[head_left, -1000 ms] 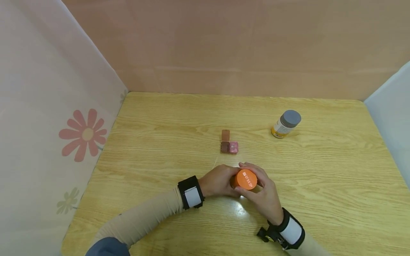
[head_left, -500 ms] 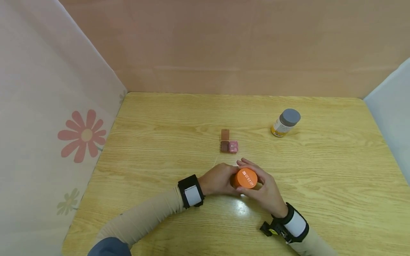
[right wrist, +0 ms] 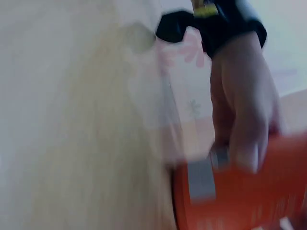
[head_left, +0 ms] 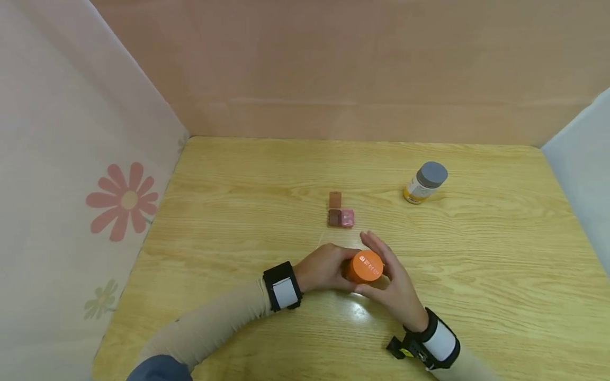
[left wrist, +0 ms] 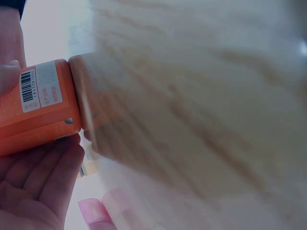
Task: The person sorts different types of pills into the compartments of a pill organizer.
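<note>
An orange bottle [head_left: 353,274] with a round orange lid [head_left: 368,265] stands upright on the table. My left hand [head_left: 325,268] grips its side, the thumb [right wrist: 249,148] lying across the orange wall in the right wrist view. A white barcode label [left wrist: 41,88] shows on the bottle in the left wrist view. My right hand [head_left: 397,291] is spread around the lid from the right; its fingers are raised with a gap to the lid, and its thumb is at the lid's near edge.
Beyond the hands on the wooden table [head_left: 238,190] lie a brown block [head_left: 335,200], a dark brown block [head_left: 334,217] and a pink block [head_left: 347,218]. A grey-capped bottle [head_left: 425,182] stands at the back right. Cloth walls [head_left: 333,69] border the table.
The right hand's fingers have opened away from the lid and stretched forward. The left hand keeps its grip in the same place; the lid's lettering has turned slightly.
</note>
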`<state>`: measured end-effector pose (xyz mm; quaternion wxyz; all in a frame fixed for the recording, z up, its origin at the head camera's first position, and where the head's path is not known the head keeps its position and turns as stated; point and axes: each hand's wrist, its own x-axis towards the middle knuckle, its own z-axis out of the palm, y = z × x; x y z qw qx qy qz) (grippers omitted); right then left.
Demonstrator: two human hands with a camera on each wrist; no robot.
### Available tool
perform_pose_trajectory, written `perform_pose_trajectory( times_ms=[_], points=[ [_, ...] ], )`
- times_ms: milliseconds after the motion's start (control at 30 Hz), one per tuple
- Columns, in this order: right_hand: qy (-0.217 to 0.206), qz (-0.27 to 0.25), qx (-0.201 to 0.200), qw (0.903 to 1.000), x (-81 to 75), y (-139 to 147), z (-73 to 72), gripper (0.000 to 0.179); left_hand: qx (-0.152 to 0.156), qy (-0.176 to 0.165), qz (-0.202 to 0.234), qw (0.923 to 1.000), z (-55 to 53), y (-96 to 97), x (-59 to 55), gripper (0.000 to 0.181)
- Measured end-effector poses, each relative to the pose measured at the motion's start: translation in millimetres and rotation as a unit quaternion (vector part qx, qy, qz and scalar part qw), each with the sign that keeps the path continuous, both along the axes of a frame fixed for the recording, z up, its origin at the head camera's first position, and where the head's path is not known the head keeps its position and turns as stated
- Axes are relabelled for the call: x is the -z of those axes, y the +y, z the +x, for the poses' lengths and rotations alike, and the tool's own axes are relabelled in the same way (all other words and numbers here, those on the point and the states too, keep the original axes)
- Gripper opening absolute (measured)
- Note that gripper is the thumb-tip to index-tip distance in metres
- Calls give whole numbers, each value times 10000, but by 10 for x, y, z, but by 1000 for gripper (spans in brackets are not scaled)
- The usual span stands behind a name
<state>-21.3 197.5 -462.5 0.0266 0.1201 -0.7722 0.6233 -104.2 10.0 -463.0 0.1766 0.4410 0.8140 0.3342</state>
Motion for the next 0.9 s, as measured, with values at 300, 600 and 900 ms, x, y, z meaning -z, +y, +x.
perform_pose_trajectory(
  times_ms=[300,600,900],
  points=[
    [-359,36,1659,9855,-5,-285,204,98,-137,-23,-113,9998,43,-14,-38,59],
    [-133,-492,1793,9825,9,-359,162,70,-130,-52,-124,9998,39,-23,-53,53],
    [314,-635,1151,9908,-7,-296,202,65,-90,-107,-26,9999,27,-34,-59,52]
  ],
)
